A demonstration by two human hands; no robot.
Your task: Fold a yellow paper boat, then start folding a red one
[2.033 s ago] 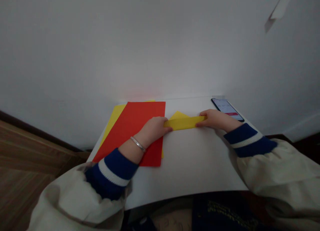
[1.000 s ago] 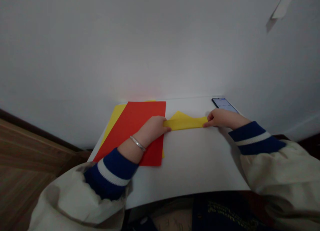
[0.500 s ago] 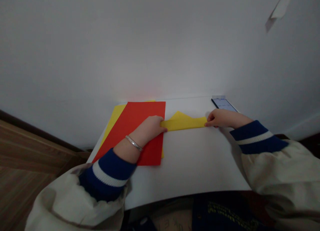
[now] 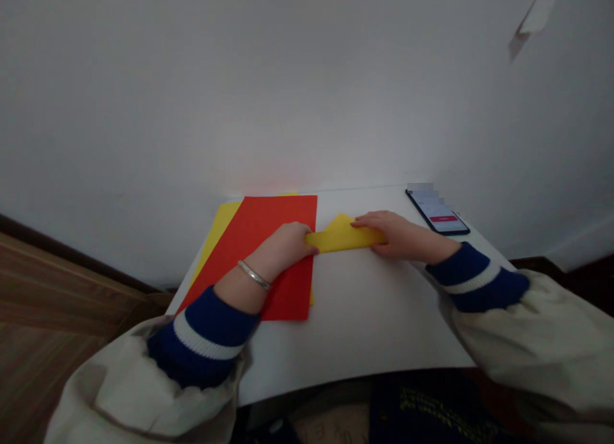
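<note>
Desk [image 4: 374, 329] is white, with its far edge up by a pale wall [image 4: 307, 98]. A white scrap [image 4: 542, 15] hangs high on the wall, and brown wood [image 4: 52, 322] shows at the left. Near the desk's far right corner lies a phone [image 4: 439, 214] with its screen lit. A red sheet [image 4: 259, 223] lies along the left edge, on top of a yellow sheet [image 4: 220, 223].

The folded yellow paper [image 4: 338, 239] is nearer the far edge than the near edge, and its left end reaches over the red sheet's side. The left hand [image 4: 290, 239] pinches that end between thumb and fingers. The right hand [image 4: 396, 236] has its fingers a little apart, holding the other end between them and the thumb. The 2 hands are near each other.
</note>
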